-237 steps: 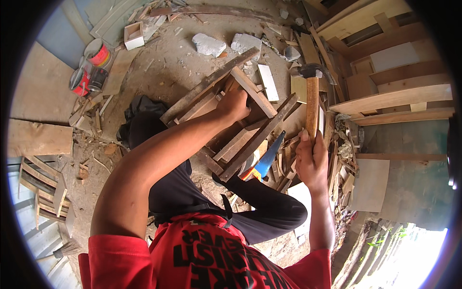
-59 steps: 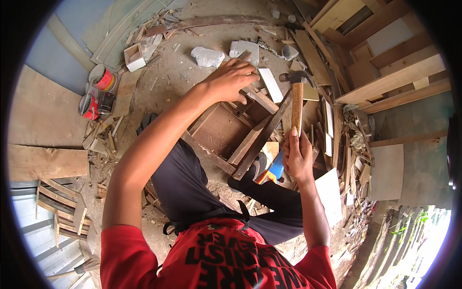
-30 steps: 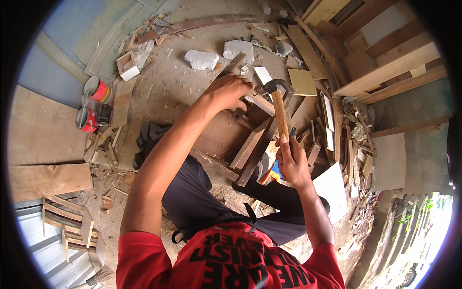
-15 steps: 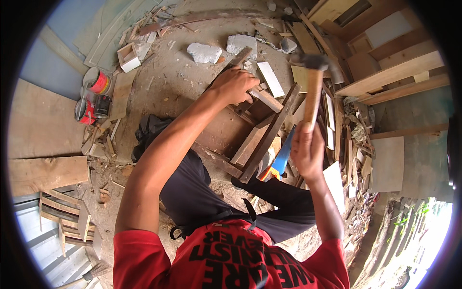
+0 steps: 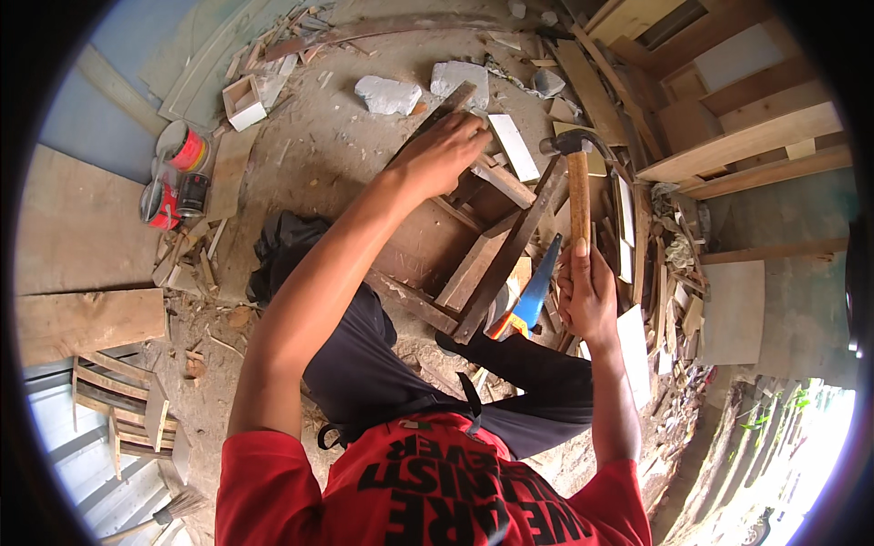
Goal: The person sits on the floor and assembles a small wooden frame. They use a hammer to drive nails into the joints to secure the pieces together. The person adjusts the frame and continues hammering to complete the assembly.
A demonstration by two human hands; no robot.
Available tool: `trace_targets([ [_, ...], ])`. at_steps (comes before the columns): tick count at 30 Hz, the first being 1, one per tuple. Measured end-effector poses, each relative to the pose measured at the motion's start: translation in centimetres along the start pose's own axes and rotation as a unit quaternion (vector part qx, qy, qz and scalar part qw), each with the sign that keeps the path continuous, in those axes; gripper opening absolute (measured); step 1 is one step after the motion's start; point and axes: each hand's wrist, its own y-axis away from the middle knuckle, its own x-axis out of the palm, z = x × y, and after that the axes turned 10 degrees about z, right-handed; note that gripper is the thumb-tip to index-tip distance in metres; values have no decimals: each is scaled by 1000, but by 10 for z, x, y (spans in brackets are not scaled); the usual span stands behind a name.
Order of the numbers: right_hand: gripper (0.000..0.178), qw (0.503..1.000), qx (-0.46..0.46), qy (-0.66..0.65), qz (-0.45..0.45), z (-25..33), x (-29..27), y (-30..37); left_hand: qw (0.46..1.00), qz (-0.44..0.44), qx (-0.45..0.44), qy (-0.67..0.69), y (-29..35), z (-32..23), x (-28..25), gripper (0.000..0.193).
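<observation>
A worn brown wooden frame (image 5: 512,255), made of several nailed slats, lies on the ground in front of my knees. My left hand (image 5: 444,153) is over its far end, beside a short crosspiece (image 5: 503,185). Its fingers are curled and bunched; whatever is between the fingertips is hidden. On the right, my right hand (image 5: 590,296) grips the lower part of a hammer's wooden handle. The hammer (image 5: 580,196) is upright in view, its dark metal head right of the frame's far corner. A handsaw (image 5: 537,293) with a blue blade and orange-yellow handle lies between frame and right hand.
Wood scraps (image 5: 669,300) pile up along the right side, below wooden shelving (image 5: 746,146). Two pale stone blocks (image 5: 388,96) sit beyond the frame, near a white board (image 5: 513,147). Paint cans (image 5: 187,150) stand at the left near a small wooden box (image 5: 243,102).
The hammer head has swung left and slightly down, and my right hand has turned with it. My left hand has shifted slightly up on the frame, its fingers drawing off the crosspiece.
</observation>
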Motion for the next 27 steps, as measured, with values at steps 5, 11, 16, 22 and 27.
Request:
trace_targets([
  [5,44,996,-20,-70,-44,-36,-1,9,864,193,-346,312,4,-56,-59,31],
  [11,37,956,-99,-209,-181,-137,34,23,837,372,-352,192,18,-53,42,86],
  [16,31,946,-39,-221,-235,-227,61,70,862,249,-397,195,16,-40,90,61],
  [22,34,933,21,-230,-277,-277,62,97,849,364,-347,161,5,-52,45,60],
  [27,22,930,-44,-227,-285,-283,63,78,736,630,-211,132,29,-44,2,62],
])
